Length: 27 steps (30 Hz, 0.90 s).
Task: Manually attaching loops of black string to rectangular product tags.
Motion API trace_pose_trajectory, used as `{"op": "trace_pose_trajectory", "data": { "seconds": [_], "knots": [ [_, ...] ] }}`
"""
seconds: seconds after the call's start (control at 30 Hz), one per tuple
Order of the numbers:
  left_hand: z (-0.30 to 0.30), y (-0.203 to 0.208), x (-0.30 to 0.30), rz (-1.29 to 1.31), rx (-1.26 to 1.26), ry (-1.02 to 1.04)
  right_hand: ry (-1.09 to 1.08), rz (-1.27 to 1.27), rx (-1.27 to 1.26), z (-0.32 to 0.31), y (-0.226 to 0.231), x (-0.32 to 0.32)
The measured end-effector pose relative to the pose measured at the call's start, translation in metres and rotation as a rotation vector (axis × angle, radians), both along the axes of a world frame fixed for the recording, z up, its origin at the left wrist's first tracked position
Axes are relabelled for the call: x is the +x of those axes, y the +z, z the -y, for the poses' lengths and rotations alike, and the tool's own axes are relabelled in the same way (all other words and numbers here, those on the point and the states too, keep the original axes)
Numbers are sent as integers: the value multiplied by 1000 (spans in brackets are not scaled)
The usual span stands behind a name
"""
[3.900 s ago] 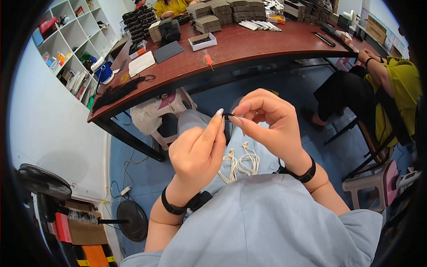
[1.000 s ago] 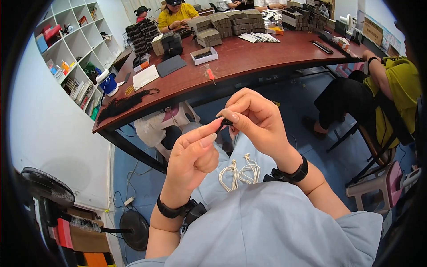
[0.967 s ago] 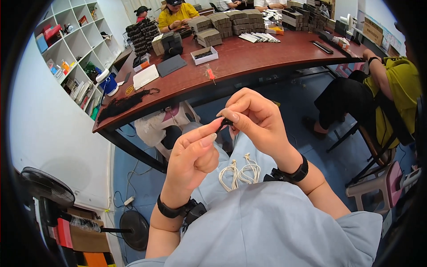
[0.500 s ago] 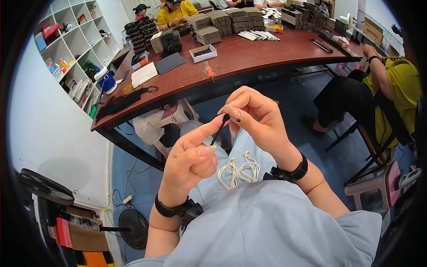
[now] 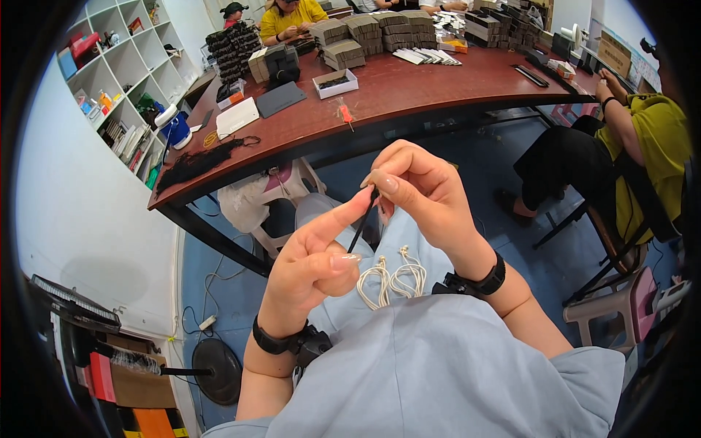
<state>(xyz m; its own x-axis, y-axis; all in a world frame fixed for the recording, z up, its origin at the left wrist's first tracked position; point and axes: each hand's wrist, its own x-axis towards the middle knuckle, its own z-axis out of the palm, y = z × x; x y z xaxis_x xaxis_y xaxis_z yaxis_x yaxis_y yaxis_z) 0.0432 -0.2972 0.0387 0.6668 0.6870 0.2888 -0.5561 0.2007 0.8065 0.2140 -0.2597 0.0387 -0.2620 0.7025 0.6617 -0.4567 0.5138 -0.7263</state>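
A thin black cord (image 5: 358,232) runs between my two hands above my lap. My left hand (image 5: 310,259) holds its lower part, with the thumb pressed onto the curled fingers and the index finger stretched up along the cord. At the upper end, my right hand (image 5: 427,193) pinches the cord between thumb and fingertips, touching the tip of my left index finger. That pinch hides most of the cord's end. Below the hands hang the cream drawstrings (image 5: 391,281) of my light blue clothing.
Ahead stands a dark red table (image 5: 423,80) bearing stacked grey bundles (image 5: 343,55), a white box (image 5: 335,84), a red-tagged item (image 5: 345,113) and a black stringy bunch (image 5: 201,164). A seated person (image 5: 646,131) is at right, a stool (image 5: 621,310) nearby, a fan (image 5: 77,303) at left.
My right thumb and fingers have closed over the cord's black knotted end and the small thin loop beside it, which showed before. My left thumb has shifted slightly downward.
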Motion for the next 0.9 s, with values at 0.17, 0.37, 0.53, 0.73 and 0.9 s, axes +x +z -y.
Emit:
{"op": "trace_pose_trajectory", "data": {
  "seconds": [0.17,0.37,0.53,0.73,0.9],
  "knots": [
    [1,0,-1,14,2,-31,44,-26,8,0,0,0],
    [-1,-4,-1,3,-9,-50,59,-29,-20,0,-1,0],
    [4,-5,-1,16,-17,-41,106,-51,-29,1,-5,-2],
    [-6,-9,-2,154,-160,-71,63,-45,-94,-4,-10,-4],
    [-13,-3,-1,148,-250,-7,60,40,-137,-9,-7,6]
  ]
}}
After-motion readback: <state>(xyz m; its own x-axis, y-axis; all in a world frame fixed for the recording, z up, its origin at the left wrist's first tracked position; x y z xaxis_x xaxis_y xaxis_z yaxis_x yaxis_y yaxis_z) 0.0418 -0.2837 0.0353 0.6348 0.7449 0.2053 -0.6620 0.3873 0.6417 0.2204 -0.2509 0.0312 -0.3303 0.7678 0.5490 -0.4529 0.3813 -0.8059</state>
